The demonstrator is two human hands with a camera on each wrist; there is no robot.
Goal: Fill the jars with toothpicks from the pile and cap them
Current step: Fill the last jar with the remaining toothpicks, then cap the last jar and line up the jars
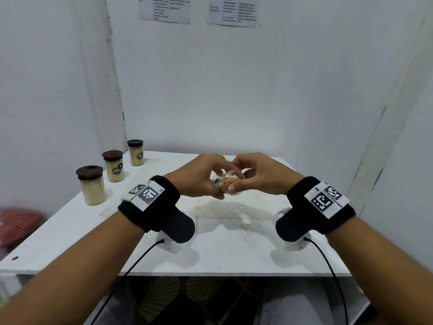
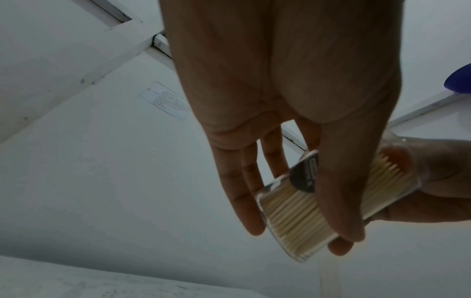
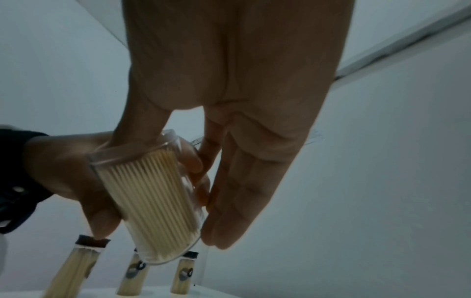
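Two hands are meeting above the middle of the white table (image 1: 70, 233), which is standing in a corner of white walls (image 1: 234, 90) with two printed sheets (image 1: 165, 8) taped high up. On the table top, under the hands, a pale scattered pile of toothpicks (image 1: 225, 208) is lying (it looks more like a flat smear than a heap). Along the left edge three capped jars (image 1: 91, 185) are standing upright in a row, each full of toothpicks and each wearing a dark brown lid; they are well apart from the hands.

Both wrists are wearing black bands (image 1: 150, 202) with square printed markers, and a black cable is hanging from each one.

The left hand (image 1: 199, 177) is holding the open jar (image 1: 228, 182) in the air, tilted, with its mouth turned toward the person. Its thumb is lying on one side of the clear wall and its fingers (image 2: 244, 193) are reaching along the other side, so the jar is pinched between them. The right hand (image 1: 260, 175) is touching the same jar from the other side: its thumb is pressing on the wall near the mouth, and its fingers (image 3: 244, 193) are lying nearly straight, with the tips close to the base.

Inside the open jar a tight bundle of toothpicks (image 3: 155, 193) is lying along the wall, filling only a part of it.
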